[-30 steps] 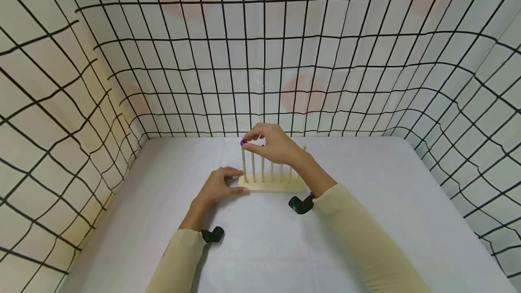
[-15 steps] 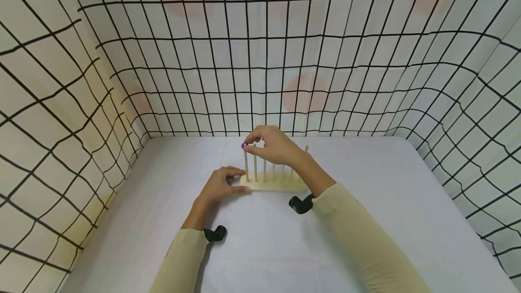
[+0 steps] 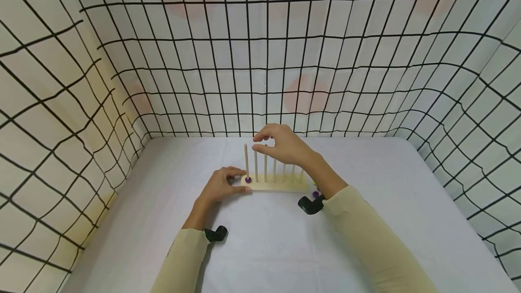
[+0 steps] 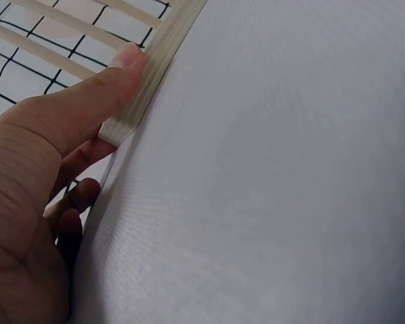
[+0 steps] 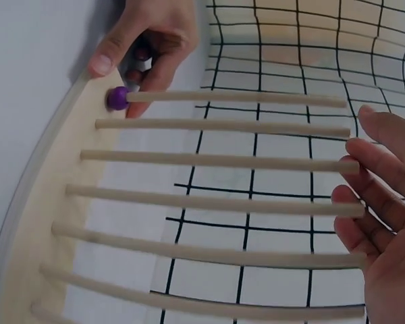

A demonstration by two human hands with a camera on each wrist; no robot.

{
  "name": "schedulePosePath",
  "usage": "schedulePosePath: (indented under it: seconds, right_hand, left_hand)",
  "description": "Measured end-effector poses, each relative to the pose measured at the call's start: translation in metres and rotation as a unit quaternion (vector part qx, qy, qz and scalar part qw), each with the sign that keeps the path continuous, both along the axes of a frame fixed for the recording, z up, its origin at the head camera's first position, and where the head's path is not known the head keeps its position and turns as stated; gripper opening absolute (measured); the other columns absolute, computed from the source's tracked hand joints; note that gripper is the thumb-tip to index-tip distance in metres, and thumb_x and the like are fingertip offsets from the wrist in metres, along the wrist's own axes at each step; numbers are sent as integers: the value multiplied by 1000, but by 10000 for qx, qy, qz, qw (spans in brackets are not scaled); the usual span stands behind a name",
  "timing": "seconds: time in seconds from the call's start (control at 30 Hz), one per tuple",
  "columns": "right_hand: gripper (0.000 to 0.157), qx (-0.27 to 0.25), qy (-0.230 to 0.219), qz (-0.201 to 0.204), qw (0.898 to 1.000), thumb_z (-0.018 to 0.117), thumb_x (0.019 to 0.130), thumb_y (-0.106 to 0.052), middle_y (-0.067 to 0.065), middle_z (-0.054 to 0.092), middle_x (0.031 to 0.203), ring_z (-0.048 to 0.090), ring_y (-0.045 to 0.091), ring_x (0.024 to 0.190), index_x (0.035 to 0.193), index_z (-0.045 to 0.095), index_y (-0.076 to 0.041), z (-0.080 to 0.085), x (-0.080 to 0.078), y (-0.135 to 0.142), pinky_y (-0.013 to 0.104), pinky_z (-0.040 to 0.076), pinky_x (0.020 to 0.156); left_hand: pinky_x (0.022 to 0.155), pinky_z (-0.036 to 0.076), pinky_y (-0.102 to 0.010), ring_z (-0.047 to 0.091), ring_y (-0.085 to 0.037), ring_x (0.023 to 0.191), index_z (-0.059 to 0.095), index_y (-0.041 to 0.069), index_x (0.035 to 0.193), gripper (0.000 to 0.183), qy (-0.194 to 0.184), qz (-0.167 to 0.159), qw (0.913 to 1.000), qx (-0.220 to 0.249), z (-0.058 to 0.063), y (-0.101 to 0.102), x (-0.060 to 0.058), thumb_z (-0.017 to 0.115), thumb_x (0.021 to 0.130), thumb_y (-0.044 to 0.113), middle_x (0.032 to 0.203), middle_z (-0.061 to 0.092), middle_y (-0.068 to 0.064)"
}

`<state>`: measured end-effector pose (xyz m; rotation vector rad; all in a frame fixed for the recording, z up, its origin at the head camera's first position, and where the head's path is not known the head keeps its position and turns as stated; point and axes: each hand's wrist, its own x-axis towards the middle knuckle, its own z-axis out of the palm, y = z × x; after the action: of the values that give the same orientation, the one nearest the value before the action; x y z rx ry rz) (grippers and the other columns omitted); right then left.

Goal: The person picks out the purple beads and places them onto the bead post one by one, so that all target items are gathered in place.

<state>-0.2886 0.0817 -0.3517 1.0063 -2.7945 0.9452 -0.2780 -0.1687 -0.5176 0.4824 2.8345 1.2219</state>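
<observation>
A pale wooden base (image 3: 277,187) with several upright dowels stands on the white cloth. At the foot of its leftmost dowel (image 3: 246,162) sits a purple bead (image 3: 248,180), threaded on the dowel. My left hand (image 3: 217,188) grips the base's left end, thumb along the front edge and fingers behind; the left wrist view shows the thumb (image 4: 125,67) pressed on the wood. My right hand (image 3: 285,146) hovers at the dowel tops, thumb and fingers parted, holding nothing. In the right wrist view its fingers (image 5: 371,175) are beside the dowel ends.
Another purple bead (image 3: 315,194) and a bit of yellow show by the right wrist, partly hidden by the sleeve and the black wrist camera (image 3: 311,205). Black wire grid (image 3: 266,67) rises behind the table and along both sides.
The purple bead, earlier pinched at the top of the leftmost dowel, has been let go and is down at the base. My right hand has shifted right; the left stays put.
</observation>
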Motion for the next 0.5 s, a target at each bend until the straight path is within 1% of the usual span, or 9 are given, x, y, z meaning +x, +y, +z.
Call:
schedulePosePath:
  seconds: [0.13,0.3,0.5]
  right_hand:
    - [32,-93,54,-93,9999,70,99,-40,-4,70,116,60,19,112,120,75,-17,2,4,18,43,51,100]
    - [29,-308,90,-338,9989,71,98,-40,-5,69,115,59,18,111,119,74,-20,5,9,43,44,49,100]
    - [31,-489,196,-611,9967,71,98,-38,-1,71,119,60,20,111,121,73,-17,4,19,78,46,49,99]
  left_hand:
    - [99,52,-46,64,-21,113,77,25,124,62,-64,56,10000,-48,1,-1,0,94,69,49,130,71,2]
    - [98,52,-44,63,-21,111,77,24,123,61,-28,84,10000,-18,1,-1,-1,95,70,47,129,72,2]
    - [99,52,-44,63,-20,111,77,23,124,61,-4,42,10000,-28,-1,0,-1,94,70,46,129,71,2]
